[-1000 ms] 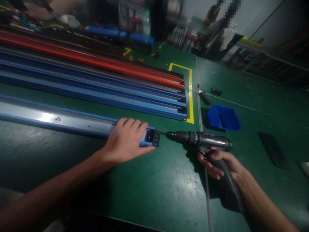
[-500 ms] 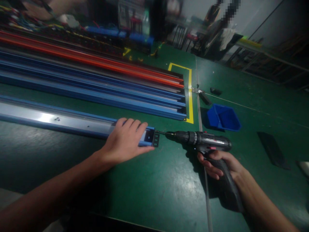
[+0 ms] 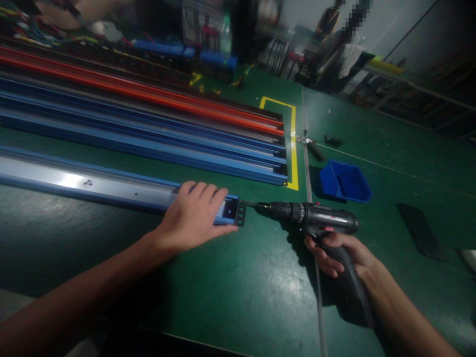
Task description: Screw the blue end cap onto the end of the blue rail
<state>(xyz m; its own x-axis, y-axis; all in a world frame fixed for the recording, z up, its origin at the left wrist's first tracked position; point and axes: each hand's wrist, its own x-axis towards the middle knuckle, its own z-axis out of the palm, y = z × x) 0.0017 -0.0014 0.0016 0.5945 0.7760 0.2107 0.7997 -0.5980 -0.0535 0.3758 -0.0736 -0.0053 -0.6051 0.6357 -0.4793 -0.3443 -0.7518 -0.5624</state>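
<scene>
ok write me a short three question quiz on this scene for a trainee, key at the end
1. Which hand grips the drill?
2. True or false: the left hand lies on the near rail.
3. What colour is the bin beyond the drill? a) red b) blue c) yellow

Key: 1. The right hand. 2. True. 3. b

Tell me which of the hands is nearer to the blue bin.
Right. The right hand grips the drill on the near side of the blue bin; the left hand lies over the blue rail near its end, farther off to the bin's left.
</scene>
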